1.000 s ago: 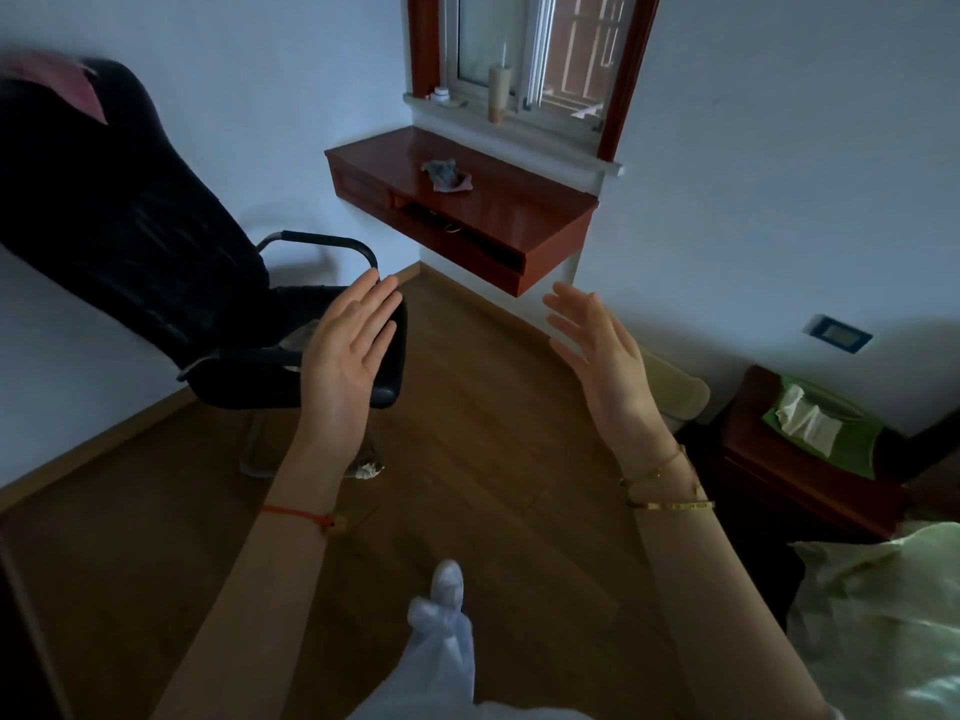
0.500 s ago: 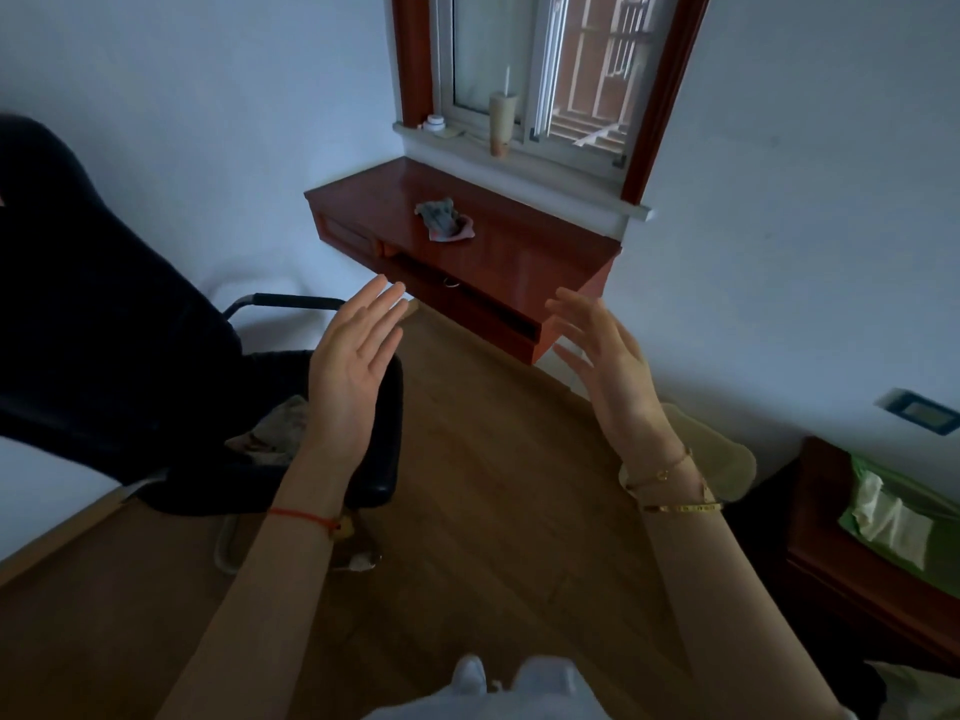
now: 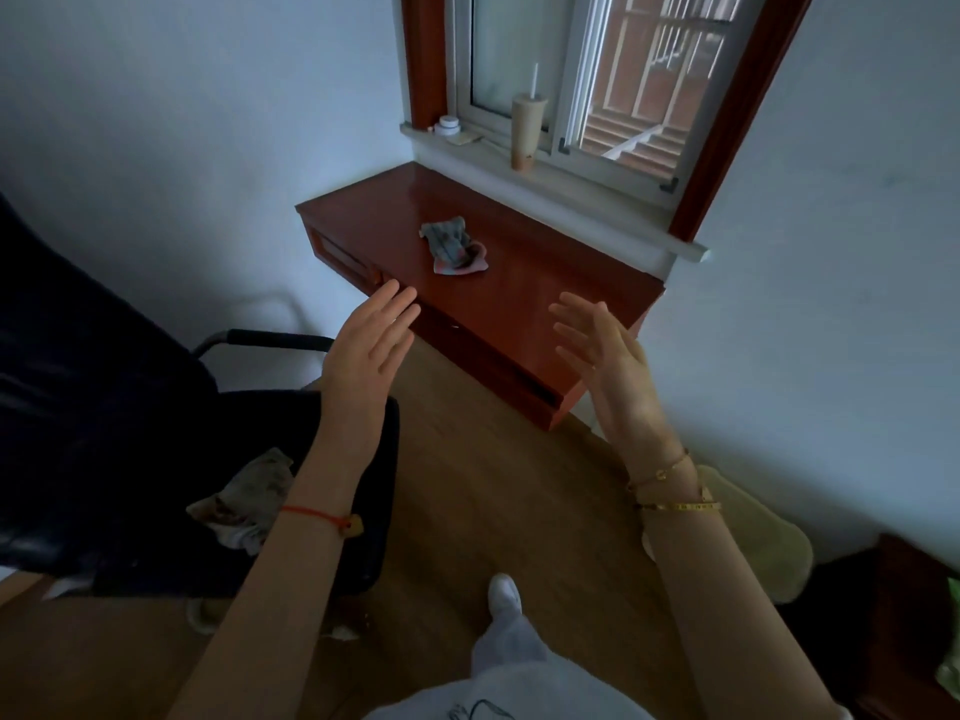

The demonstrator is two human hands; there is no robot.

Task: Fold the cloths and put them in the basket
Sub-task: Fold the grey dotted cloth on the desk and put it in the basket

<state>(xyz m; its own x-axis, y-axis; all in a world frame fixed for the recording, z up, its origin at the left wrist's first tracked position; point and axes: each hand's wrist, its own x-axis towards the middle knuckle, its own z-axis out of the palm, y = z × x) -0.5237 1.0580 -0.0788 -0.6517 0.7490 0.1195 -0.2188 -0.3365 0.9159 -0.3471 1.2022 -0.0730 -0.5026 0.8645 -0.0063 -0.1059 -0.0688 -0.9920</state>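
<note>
A crumpled grey and pink cloth (image 3: 453, 246) lies on the red-brown wall desk (image 3: 524, 298) under the window. A second crumpled pale cloth (image 3: 249, 498) sits on the seat of the black chair (image 3: 104, 407) at the left. My left hand (image 3: 366, 361) is raised in the air with straight fingers and holds nothing. My right hand (image 3: 610, 366) is also raised, fingers spread and relaxed, empty. Both hands hover short of the desk's front edge, apart from the cloths. No basket is in view.
A tall cup with a straw (image 3: 527, 129) and a small white disc (image 3: 448, 126) stand on the window sill. A pale green cushion (image 3: 753, 532) lies on the wooden floor by the right wall. A dark side table (image 3: 914, 615) stands at the lower right.
I have moved closer to the desk, which now looks larger and nearer. Both hands stay raised and empty, with the chair sliding further left in view.
</note>
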